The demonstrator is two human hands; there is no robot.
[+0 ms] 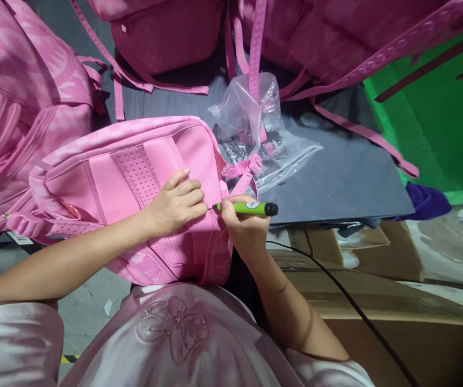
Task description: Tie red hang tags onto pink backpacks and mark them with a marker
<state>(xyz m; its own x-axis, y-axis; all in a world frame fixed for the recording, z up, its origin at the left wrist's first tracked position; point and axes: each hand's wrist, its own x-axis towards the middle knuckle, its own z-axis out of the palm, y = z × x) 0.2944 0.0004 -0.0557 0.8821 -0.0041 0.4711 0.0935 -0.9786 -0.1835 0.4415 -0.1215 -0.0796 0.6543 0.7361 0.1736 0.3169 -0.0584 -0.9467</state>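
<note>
A pink backpack [199,150] lies in front of me with its padded, mesh-panelled back facing up. My left hand [177,201] presses on it, fingers curled against the fabric and thumb hidden. In my right hand [245,231] is a green marker pen [241,208] with a black end. Its dark tip points left and meets, or nearly meets, the pink cloth just beside my left fingertips. Past the bag's right end, a pink strap with a buckle [254,164] sticks out.
A clear plastic bag [269,140] with pink and dark pieces inside lies on the dark grey table [336,177]. More pink backpacks [66,70] stand at left and along the back, straps trailing. Cardboard boxes [376,301] and a black cable [344,290] are at lower right.
</note>
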